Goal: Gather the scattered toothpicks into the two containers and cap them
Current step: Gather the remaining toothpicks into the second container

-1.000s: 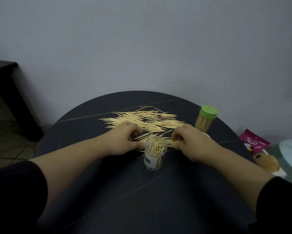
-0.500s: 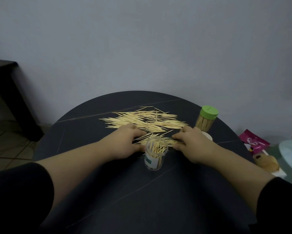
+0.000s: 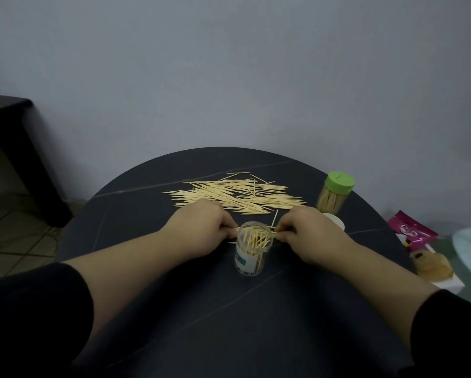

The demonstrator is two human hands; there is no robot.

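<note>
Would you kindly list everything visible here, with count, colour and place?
table: one, dark, centre.
loose toothpicks: many, pale, table's far side.
open container: one, clear, table's middle.
capped container: one, green cap, far right.
white round piece: one, beside capped container.
pink packet: one, right of table.
tan fuzzy item: one, beside packet.
side table: one, dark, far left.
toothpick bundle: one, pale, at open container's rim.
left hand: one, pinches bundle.
right hand: one, pinches bundle.
</note>
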